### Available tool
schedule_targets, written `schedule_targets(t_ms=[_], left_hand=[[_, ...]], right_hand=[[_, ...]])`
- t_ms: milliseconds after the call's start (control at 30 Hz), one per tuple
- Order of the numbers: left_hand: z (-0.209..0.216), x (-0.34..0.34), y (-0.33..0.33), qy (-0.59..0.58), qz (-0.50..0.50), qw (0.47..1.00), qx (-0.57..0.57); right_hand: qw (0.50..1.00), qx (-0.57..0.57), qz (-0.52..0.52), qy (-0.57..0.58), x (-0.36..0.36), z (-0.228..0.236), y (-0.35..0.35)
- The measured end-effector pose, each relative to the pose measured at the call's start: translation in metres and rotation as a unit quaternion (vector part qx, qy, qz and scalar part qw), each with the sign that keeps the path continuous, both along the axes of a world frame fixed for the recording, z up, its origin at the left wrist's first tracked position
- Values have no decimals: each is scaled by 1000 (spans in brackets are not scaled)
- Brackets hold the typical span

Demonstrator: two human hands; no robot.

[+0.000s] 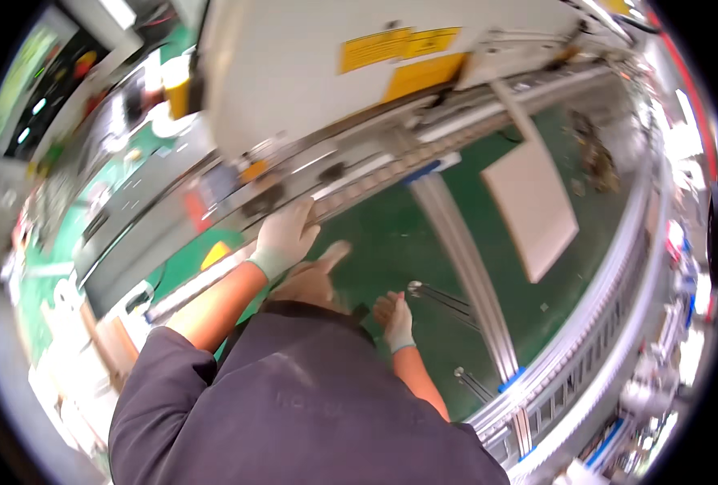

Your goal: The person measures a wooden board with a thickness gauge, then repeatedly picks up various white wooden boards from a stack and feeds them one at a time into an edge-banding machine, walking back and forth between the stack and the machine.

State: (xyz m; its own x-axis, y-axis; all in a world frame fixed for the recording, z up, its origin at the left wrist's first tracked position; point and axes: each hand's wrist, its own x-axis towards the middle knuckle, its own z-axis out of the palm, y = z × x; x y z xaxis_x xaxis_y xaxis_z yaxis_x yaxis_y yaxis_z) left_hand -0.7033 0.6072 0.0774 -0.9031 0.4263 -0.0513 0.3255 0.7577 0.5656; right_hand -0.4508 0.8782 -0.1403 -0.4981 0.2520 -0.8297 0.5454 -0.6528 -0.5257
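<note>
Glossy green floor [375,259] below; long grey metal chain rail [379,176] up front seems touched by white-gloved left hand [285,236], grip can't be told. White-gloved right hand [396,322] half curled, hold unclear; progress can't really be judged.

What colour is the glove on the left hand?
White glove, best seen in head view.

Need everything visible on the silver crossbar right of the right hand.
The crossbar is long, silvery and metal-looking, grooved along its length. It slants over the green floor, from the white machine's side to the outer rail, with blue pieces at both ends. Thin rods lie beside it on its left; whether they join it is unclear. The right hand is apart from it.
</note>
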Motion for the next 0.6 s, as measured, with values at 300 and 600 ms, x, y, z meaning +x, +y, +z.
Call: schedule_targets(t_ms=[300,600], left_hand=[[-1,224,-315,100,388,881,-250],[-26,569,-531,-114,968,185,-124]], right_hand=[[973,34,219,69,-10,-75,-48],[910,159,374,-77,6,-18,-88]])
